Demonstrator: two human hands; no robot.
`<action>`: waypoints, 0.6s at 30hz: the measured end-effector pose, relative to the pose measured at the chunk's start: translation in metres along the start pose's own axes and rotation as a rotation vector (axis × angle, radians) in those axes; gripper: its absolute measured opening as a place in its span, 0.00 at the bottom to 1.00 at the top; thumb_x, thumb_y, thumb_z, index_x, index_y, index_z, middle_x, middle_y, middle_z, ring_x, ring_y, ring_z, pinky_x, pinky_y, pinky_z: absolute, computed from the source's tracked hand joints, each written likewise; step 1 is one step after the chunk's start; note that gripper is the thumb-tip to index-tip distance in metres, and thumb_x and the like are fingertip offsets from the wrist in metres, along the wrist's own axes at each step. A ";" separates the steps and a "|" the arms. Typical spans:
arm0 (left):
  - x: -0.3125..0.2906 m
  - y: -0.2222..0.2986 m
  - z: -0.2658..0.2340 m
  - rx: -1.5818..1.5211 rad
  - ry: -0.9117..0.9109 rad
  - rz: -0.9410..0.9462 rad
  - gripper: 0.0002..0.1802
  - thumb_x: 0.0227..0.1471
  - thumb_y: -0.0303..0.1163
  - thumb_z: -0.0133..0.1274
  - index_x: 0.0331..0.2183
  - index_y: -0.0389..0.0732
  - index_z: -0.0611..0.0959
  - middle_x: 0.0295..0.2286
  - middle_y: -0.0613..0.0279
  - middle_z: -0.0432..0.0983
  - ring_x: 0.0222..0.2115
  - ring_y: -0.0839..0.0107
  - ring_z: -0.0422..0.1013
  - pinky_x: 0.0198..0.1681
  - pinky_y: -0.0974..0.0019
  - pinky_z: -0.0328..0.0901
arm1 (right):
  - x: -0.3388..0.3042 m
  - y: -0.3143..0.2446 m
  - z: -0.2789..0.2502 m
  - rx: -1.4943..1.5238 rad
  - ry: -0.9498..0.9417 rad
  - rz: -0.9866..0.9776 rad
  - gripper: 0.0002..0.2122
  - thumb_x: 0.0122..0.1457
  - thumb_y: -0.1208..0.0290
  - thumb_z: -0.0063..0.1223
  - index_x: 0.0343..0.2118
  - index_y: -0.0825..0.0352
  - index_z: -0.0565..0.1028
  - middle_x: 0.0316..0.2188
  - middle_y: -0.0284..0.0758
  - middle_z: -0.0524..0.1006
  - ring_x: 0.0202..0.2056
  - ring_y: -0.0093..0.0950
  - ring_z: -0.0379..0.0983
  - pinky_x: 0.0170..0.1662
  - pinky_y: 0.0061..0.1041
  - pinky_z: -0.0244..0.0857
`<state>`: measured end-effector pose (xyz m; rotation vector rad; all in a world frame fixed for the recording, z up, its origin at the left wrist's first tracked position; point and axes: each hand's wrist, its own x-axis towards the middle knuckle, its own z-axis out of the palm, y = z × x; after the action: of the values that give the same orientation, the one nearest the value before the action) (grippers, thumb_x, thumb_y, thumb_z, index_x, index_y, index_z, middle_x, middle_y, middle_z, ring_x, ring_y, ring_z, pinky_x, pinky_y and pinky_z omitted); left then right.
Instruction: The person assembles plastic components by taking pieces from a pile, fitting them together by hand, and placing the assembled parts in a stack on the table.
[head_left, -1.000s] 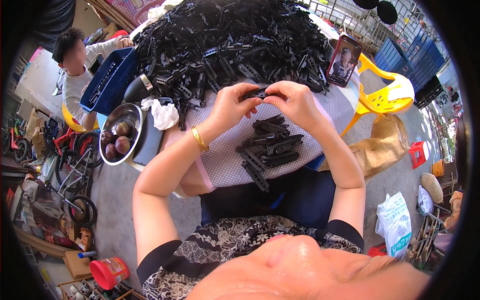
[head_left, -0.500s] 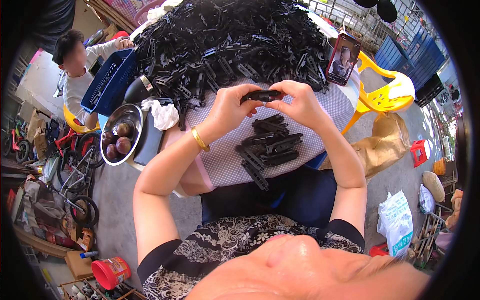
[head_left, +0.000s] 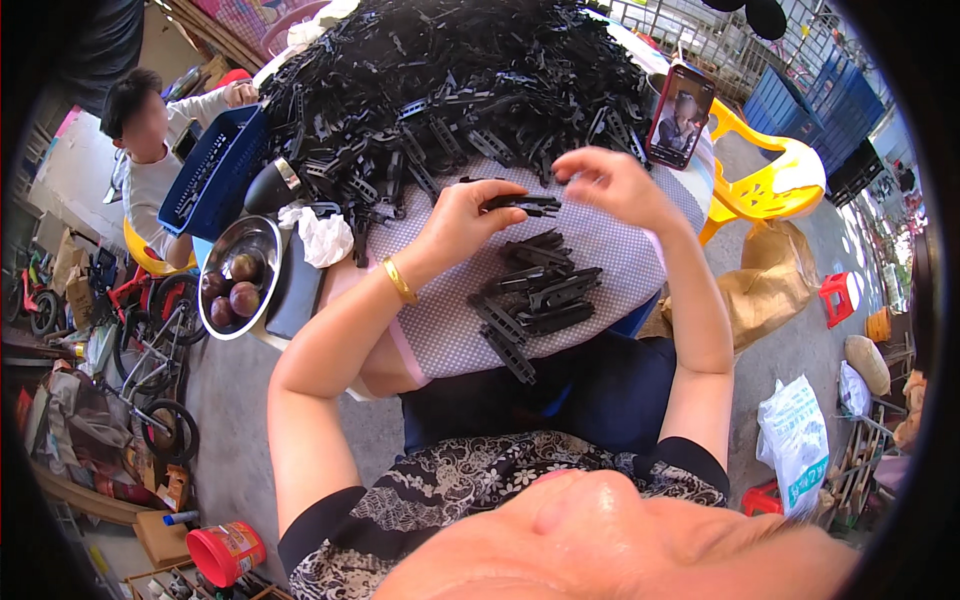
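My left hand (head_left: 462,222), with a gold bangle on its wrist, pinches a black slotted plastic strip (head_left: 538,205) between thumb and fingers. The strip's left end is hidden by the hand. To its right my right hand (head_left: 618,190) hangs apart from the strip, fingers spread and slightly blurred, with nothing visible in them. Below both hands a small stack of similar black strips (head_left: 545,285) lies on the dotted tablecloth (head_left: 435,325). Beyond them a large heap of black plastic pieces (head_left: 460,75) covers the far part of the table.
On the left stand a metal bowl (head_left: 212,255) of round dark fruit, crumpled white tissue (head_left: 328,237) and a blue basket (head_left: 205,170). A person (head_left: 145,150) sits beyond the basket. At right are a propped phone (head_left: 680,115), a yellow chair (head_left: 775,185) and a brown sack (head_left: 765,275).
My right hand has let go of the black strip and moved up and to the right. The left hand still holds the strip, now more fully in sight.
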<state>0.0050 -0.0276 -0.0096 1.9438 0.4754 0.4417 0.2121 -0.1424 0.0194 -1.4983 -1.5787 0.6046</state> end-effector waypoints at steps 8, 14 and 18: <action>-0.004 0.004 0.010 0.186 -0.343 0.305 0.15 0.51 0.35 0.52 0.39 0.36 0.79 0.37 0.58 0.77 0.37 0.70 0.72 0.43 0.68 0.65 | -0.014 0.047 -0.031 -0.910 0.300 0.214 0.16 0.45 0.64 0.60 0.33 0.69 0.76 0.32 0.42 0.75 0.35 0.38 0.73 0.41 0.32 0.66; -0.008 0.004 0.014 -0.025 -0.340 0.105 0.14 0.51 0.33 0.52 0.39 0.37 0.79 0.36 0.57 0.77 0.36 0.72 0.73 0.42 0.69 0.66 | -0.011 0.029 -0.013 -0.767 0.223 0.187 0.11 0.43 0.69 0.59 0.30 0.67 0.77 0.31 0.40 0.74 0.36 0.37 0.72 0.41 0.32 0.66; -0.002 0.003 0.018 0.188 0.009 0.224 0.15 0.45 0.30 0.57 0.38 0.35 0.79 0.33 0.56 0.76 0.30 0.66 0.72 0.35 0.69 0.67 | -0.014 0.021 -0.003 -0.733 0.145 0.124 0.10 0.43 0.70 0.58 0.30 0.67 0.77 0.30 0.40 0.75 0.34 0.38 0.72 0.39 0.32 0.66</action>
<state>0.0126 -0.0435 -0.0143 2.1892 0.3144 0.5660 0.2254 -0.1531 0.0003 -2.1259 -1.6866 -0.0497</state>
